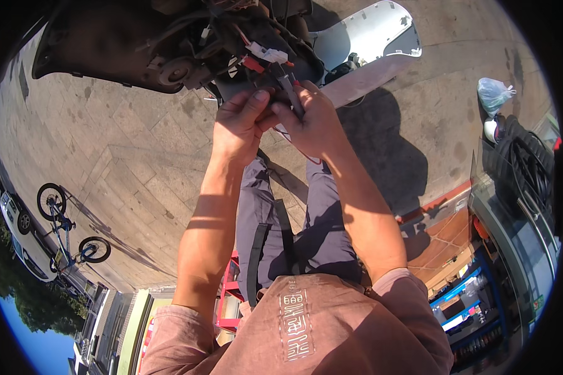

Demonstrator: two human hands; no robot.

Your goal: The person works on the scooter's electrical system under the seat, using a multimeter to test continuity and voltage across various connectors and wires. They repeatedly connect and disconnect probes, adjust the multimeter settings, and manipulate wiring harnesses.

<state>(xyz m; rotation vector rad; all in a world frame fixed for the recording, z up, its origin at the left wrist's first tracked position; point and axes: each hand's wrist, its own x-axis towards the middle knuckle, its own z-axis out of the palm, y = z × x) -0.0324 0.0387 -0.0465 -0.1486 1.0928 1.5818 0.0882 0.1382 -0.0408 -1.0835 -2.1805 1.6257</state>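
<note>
Far off to the left of my left grip (241, 119), a blue bicycle (65, 228) stands on the paved ground (137, 156) beside a parked white car (19, 234). Just above both grips hangs the dark underside of a scooter (137, 44), its tangle of wires and white and red connectors (266, 56) crowding my fingers. A white body panel (369, 37) lies up and to the right of my right grip (309, 122); farther right sit a plastic bag (495, 94) and a black tyre (525, 165). Both forearms reach straight up from my chest, wrists close together. My left grip is pinched on a dark cable piece (288, 87), thumb on top; my right grip closes around the same piece, fingers curled.
</note>
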